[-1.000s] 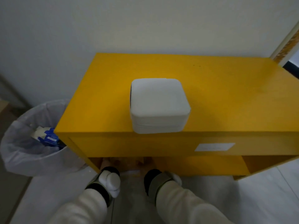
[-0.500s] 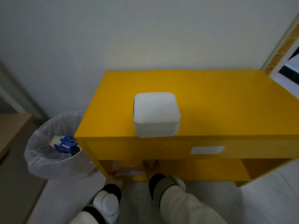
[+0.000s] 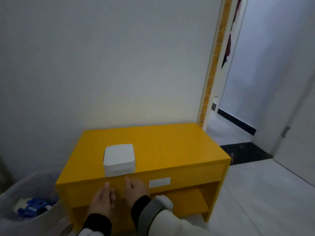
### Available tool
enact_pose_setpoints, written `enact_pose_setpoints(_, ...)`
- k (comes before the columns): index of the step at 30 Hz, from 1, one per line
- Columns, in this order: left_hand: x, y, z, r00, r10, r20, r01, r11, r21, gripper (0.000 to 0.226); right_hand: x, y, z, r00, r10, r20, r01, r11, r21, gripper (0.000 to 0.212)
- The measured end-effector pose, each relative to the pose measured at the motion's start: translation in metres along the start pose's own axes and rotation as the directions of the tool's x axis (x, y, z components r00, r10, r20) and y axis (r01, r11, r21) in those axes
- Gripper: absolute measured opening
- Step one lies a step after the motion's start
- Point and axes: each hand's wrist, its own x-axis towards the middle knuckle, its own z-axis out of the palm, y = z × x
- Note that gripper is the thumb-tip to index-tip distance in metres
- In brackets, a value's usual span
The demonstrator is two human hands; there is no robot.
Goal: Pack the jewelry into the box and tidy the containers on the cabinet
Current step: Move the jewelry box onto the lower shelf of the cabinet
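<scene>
A white square jewelry box point(image 3: 119, 159) with rounded corners sits closed on the yellow cabinet point(image 3: 170, 147), near its front edge and left of the middle. My left hand point(image 3: 102, 200) and my right hand point(image 3: 135, 188) hover side by side in front of the cabinet's drawer face, just below the box. Both hold nothing and their fingers are loosely spread, pointing up toward the box. No jewelry or other container shows on the cabinet top.
A bin lined with a clear bag point(image 3: 29, 198), holding blue and white rubbish, stands left of the cabinet. A white label point(image 3: 159, 181) is stuck on the drawer front. An open shelf point(image 3: 184, 200) lies below. A doorway with a dark mat point(image 3: 245, 152) opens at the right.
Both hands came up out of the lower shelf to the drawer front below the box. The camera pulled back and tilted up, showing the wall and doorway.
</scene>
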Motion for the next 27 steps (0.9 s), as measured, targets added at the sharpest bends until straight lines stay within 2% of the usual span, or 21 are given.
enact_pose_setpoints(4, 0.003, 0.024, 0.0, 0.981, 0.159, -0.111, -0.18, 0.96, -0.215, 0.03, -0.004, -0.012, -0.017, 0.962, -0.076, -0.262, 0.119, 0.982, 0.149, 0.051)
enact_pose_setpoints(5, 0.002, 0.032, 0.0, 0.978, 0.162, -0.131, -0.189, 0.954, -0.233, 0.032, -0.002, -0.016, -0.02, 0.95, -0.082, -0.301, 0.147, 0.969, 0.2, 0.045)
enact_pose_setpoints(7, 0.014, 0.036, -0.002, 0.977, 0.155, -0.149, -0.178, 0.971, -0.159, 0.036, 0.005, -0.022, -0.028, 0.941, -0.059, -0.334, 0.147, 0.958, 0.245, 0.021)
enact_pose_setpoints(8, 0.016, 0.038, -0.004, 0.978, 0.149, -0.145, -0.166, 0.98, -0.107, 0.038, 0.009, -0.023, -0.028, 0.949, -0.032, -0.313, 0.112, 0.963, 0.243, 0.027)
enact_pose_setpoints(10, 0.025, 0.052, -0.003, 0.977, 0.157, -0.144, -0.166, 0.985, -0.052, 0.044, 0.022, -0.029, -0.034, 0.97, 0.009, -0.242, 0.042, 0.978, 0.206, 0.055)
enact_pose_setpoints(13, 0.041, 0.063, 0.01, 0.988, 0.119, -0.096, -0.116, 0.993, 0.037, 0.055, 0.041, -0.033, -0.032, 0.994, 0.045, -0.104, -0.023, 0.98, 0.199, 0.071)
enact_pose_setpoints(16, 0.056, 0.058, 0.02, 0.99, 0.135, 0.031, -0.137, 0.983, 0.12, 0.061, 0.05, -0.032, -0.021, 0.998, 0.057, -0.007, -0.055, 0.991, 0.122, 0.072)
enact_pose_setpoints(20, 0.069, 0.058, 0.024, 0.99, 0.131, 0.048, -0.136, 0.984, 0.117, 0.055, 0.057, -0.034, -0.017, 0.997, 0.032, 0.073, -0.042, 0.99, 0.138, 0.068)
enact_pose_setpoints(27, 0.048, 0.053, 0.026, 0.993, 0.118, 0.015, -0.119, 0.986, 0.114, 0.05, 0.041, -0.029, -0.018, 1.0, -0.016, -0.002, 0.016, 0.923, 0.384, 0.06)
